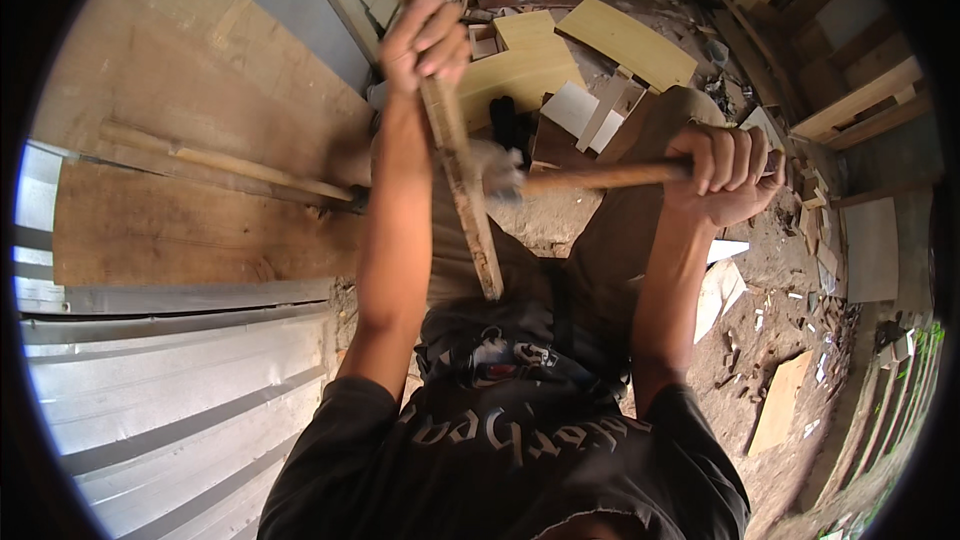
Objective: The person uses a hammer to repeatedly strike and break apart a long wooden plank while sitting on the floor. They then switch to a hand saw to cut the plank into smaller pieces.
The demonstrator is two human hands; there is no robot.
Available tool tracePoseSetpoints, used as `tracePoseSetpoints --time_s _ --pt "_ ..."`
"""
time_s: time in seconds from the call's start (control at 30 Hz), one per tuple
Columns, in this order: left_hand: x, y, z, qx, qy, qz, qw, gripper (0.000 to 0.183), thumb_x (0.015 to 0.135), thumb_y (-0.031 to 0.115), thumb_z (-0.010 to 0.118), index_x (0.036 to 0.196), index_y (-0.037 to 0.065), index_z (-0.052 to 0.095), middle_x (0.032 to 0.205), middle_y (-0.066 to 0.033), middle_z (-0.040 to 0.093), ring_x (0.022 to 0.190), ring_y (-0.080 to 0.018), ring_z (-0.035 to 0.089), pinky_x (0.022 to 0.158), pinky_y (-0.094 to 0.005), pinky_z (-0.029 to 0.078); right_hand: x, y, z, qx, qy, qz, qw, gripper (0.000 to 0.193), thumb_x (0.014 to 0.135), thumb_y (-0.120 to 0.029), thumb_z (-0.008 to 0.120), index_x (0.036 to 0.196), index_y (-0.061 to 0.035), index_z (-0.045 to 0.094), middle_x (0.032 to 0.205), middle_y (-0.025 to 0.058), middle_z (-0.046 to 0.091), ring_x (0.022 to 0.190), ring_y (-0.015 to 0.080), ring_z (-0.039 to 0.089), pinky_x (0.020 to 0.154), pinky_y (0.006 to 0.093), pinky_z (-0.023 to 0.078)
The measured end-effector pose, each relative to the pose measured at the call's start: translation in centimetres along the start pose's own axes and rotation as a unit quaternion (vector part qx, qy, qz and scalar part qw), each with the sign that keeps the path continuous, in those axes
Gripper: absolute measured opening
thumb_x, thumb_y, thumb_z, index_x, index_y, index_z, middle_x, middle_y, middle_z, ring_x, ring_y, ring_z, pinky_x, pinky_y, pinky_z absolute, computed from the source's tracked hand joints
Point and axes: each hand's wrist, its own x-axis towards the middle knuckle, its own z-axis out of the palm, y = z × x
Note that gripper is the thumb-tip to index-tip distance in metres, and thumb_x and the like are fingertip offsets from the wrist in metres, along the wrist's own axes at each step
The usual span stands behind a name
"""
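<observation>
My left hand is closed around a long, narrow wooden strip with a rough, worn face. The strip slants from beyond the hand down toward my lap, its lower end near my waist. In my closed right hand is a hammer, gripped near the end of its wooden handle. The handle lies nearly level and points left. Its grey head is smeared by motion and sits right beside the strip; whether the two touch I cannot tell.
Yellowish boards and a white offcut lie on the littered floor ahead. Large wooden panels lean at the left, with a wooden-handled tool across them, above corrugated metal. Wooden frames stand at the right.
</observation>
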Motion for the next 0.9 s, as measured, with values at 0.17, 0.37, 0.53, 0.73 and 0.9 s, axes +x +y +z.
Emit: tracePoseSetpoints --time_s 0.17,0.37,0.53,0.73,0.9 --pt "-3.5 3.5 3.2 0.225 0.266 0.044 0.936 0.020 0.100 0.015 0.045 0.081 0.011 0.046 0.055 0.0071 0.038 0.037 -0.0041 0.033 0.039 -0.0208 0.032 -0.9 -3.0 1.2 -0.038 -0.124 0.004 0.992 0.044 0.095 -0.042 0.043 0.061 -0.0149 0.040 0.045 -0.0028 0.035 0.037 0.0093 0.030 0.035 0.0232 0.030" --pt "-1.9 1.9 3.4 0.300 0.357 0.006 0.885 0.023 0.094 0.020 0.058 0.074 0.016 0.047 0.054 0.0078 0.040 0.037 -0.0042 0.033 0.040 -0.0218 0.029 -0.5 -1.7 0.8 -0.122 -0.148 0.040 0.981 0.048 0.096 -0.047 0.038 0.062 -0.0124 0.039 0.051 0.0016 0.037 0.043 0.0137 0.032 0.042 0.0287 0.034" --pt "-0.1 -0.2 4.1 0.386 0.402 -0.026 0.830 0.022 0.088 0.025 0.067 0.081 0.012 0.050 0.058 0.0054 0.042 0.042 -0.0077 0.036 0.044 -0.0249 0.030 -1.2 1.1 3.1 -0.226 -0.112 0.055 0.966 0.047 0.092 -0.047 0.046 0.060 -0.0128 0.040 0.047 -0.0007 0.034 0.038 0.0123 0.028 0.039 0.0295 0.027" --pt "1.6 -2.3 6.3 0.463 0.401 -0.049 0.789 0.024 0.085 0.024 0.070 0.086 0.010 0.050 0.063 0.0027 0.047 0.048 -0.0085 0.043 0.046 -0.0253 0.036 -0.7 3.2 3.5 -0.316 -0.121 0.113 0.934 0.056 0.096 -0.049 0.040 0.066 -0.0017 0.048 0.055 0.0059 0.045 0.045 0.0150 0.034 0.046 0.0310 0.031" --pt "2.4 -3.6 6.3 0.488 0.382 -0.064 0.783 0.025 0.086 0.027 0.069 0.080 0.010 0.052 0.065 0.0024 0.049 0.050 -0.0069 0.046 0.047 -0.0251 0.038 -1.8 7.0 3.4 -0.687 0.009 0.129 0.715 0.026 0.085 -0.017 0.075 0.076 0.0024 0.061 0.067 0.0055 0.059 0.058 0.0130 0.055 0.053 0.0261 0.042"
